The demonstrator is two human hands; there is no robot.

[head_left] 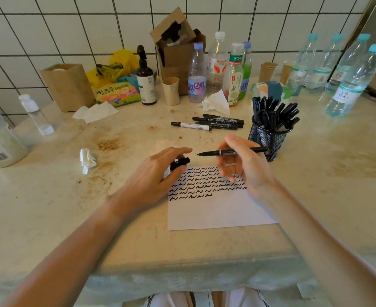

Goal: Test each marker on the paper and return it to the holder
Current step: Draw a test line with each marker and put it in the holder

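Head view: the paper [218,209] has many squiggles. Right hand [242,165] pinches an open marker [231,152], left hand [160,171] grips its cap [180,163]. Loose markers [213,124] wait beside the holder [269,138].

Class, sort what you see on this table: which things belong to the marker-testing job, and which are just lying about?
Job:
- uncapped marker in right hand
- cap in left hand
- paper with squiggles
- mesh holder
- loose markers

Lying about:
- water bottles
- paper bags
- crumpled tissues
- pump bottle
- jar
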